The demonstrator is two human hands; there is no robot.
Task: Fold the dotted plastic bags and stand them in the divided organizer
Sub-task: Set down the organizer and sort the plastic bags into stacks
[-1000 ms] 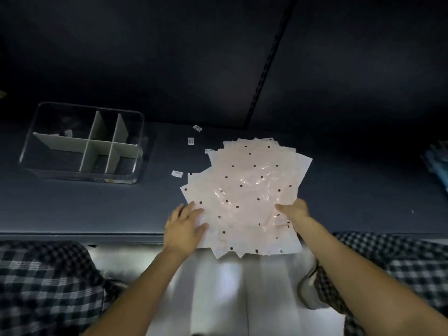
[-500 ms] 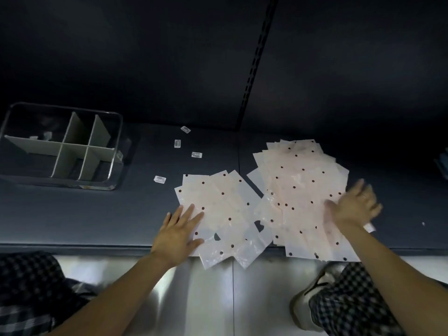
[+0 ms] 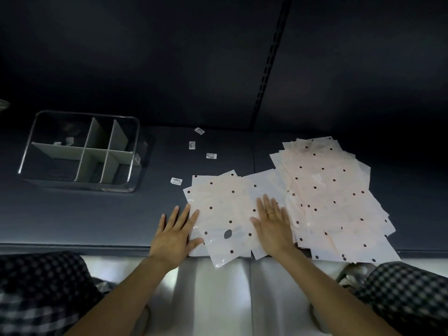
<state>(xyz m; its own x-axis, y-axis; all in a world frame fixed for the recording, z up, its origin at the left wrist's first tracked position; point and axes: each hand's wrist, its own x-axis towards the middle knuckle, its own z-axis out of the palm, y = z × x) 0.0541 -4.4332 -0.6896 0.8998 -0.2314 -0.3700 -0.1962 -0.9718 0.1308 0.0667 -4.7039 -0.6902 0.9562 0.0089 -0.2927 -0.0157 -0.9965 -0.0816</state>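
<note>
Both hands lie flat with fingers straight, gripping nothing: the left hand (image 3: 175, 235) rests on the dark shelf (image 3: 72, 214) with its fingertips and thumb touching the left edge of the small pile of dotted bags (image 3: 225, 209), and the right hand (image 3: 272, 224) presses palm-down on the same pile's right side. This small pile sits between the two hands, its near corners hanging past the shelf's front edge below the wrists. Just beyond the right hand's outer side, touching and partly overlapping the small pile, spreads the large pile of dotted bags (image 3: 332, 197), fanned loosely and also overhanging the edge. The divided organizer (image 3: 82, 151) stands well away to the far left of the left hand, its compartments holding no bags; only a few small scraps, too faint to identify, show in a far cell. Several small labels (image 3: 211, 155) lie scattered on the shelf ahead of the left fingertips, between the bags and the organizer. By the look of it the task is barely started: no bag shows a fold, none stands in the organizer, and nearly all the work remains, beginning with taking one sheet off the small pile to fold.
</note>
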